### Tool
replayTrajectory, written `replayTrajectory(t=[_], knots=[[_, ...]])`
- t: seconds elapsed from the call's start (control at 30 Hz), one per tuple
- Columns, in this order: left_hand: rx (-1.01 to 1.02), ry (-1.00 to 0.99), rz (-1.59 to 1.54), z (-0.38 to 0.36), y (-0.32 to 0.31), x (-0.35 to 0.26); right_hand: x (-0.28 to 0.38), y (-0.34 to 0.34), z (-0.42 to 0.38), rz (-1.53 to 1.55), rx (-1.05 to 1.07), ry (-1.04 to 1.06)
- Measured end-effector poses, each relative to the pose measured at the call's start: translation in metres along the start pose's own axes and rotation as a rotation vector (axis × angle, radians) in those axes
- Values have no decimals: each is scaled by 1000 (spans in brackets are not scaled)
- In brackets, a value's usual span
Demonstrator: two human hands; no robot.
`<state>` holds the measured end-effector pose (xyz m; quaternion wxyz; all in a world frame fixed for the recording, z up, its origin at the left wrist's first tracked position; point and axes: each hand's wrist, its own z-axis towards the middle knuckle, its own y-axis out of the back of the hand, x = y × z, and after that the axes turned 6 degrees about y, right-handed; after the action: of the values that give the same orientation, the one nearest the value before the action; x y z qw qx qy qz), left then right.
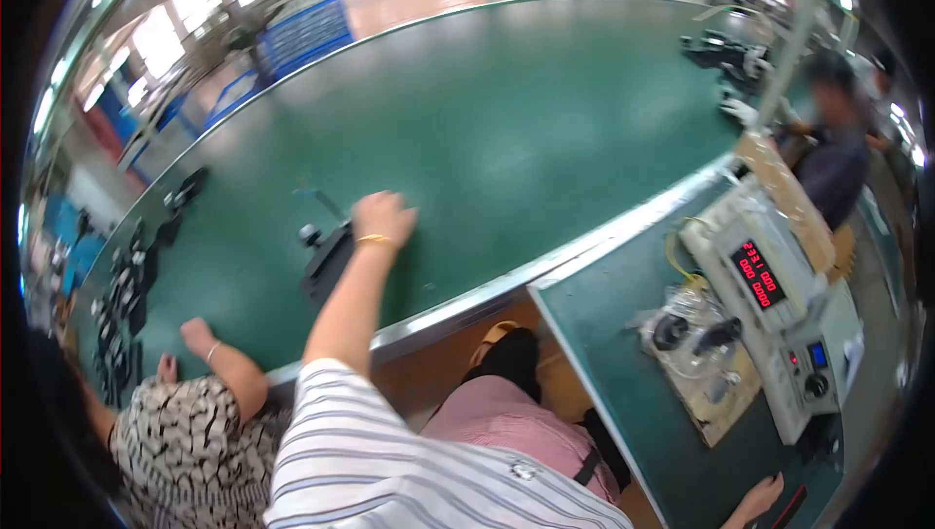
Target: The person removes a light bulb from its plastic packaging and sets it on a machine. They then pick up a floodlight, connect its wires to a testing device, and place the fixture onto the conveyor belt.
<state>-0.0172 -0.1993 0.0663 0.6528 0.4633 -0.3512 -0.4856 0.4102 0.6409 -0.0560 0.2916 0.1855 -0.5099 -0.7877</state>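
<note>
My left arm stretches out over the green belt table [506, 130]. My left hand [383, 215], with a thin gold bracelet on the wrist, rests knuckles up on the green surface. Its fingers curl away from me, so their grip is hidden. Just left of the wrist lies a black device [326, 258] with a small round knob. My right hand [765, 498] shows only partly at the bottom edge. It lies on the side bench beside a dark flat object [791, 508].
A co-worker's hand [199, 336] and patterned sleeve are at the lower left. Several black parts [131, 281] line the belt's left edge. A tester with red digits [760, 274] and a bagged part [693, 334] sit on the right bench. Another person [833, 154] works at the far right.
</note>
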Motion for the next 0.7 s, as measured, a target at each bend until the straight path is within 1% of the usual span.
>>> replayTrajectory(t=[0.03,0.07,0.1,0.13,0.17,0.2,0.23,0.27,0.33,0.43,0.47,0.53,0.57,0.67,0.7], knots=[[-97,10,75,-1,-14,26,18,18,-5,59,-3,-41],[12,67,104,-6,-19,45,40,36,-7,79,2,-86],[250,179,115,-7,-7,40,73,66,-8,68,33,-162],[251,148,63,-15,-5,38,67,61,-10,52,-13,-109],[162,113,19,-25,-17,40,59,54,-13,93,-59,-104],[173,78,20,-33,-17,39,68,63,-15,79,-88,-92],[116,20,-43,-44,-26,47,67,62,-16,84,-92,-107],[123,-13,-88,-55,-24,49,65,60,-15,102,-102,-108],[49,-109,-119,-80,-32,67,65,59,-17,103,-132,-96],[24,-196,-154,-118,-18,85,65,60,-20,120,-145,-68],[20,-205,-162,-127,-15,93,66,61,-17,128,-150,-59],[36,-139,-145,-140,-9,105,67,61,-17,108,-137,-67],[15,-57,-89,-141,-6,109,68,61,-18,100,-130,-71],[51,71,-142,-137,-10,98,70,61,-16,78,-114,-89],[19,-5,-256,-133,-12,81,73,63,-14,78,-110,-95]])
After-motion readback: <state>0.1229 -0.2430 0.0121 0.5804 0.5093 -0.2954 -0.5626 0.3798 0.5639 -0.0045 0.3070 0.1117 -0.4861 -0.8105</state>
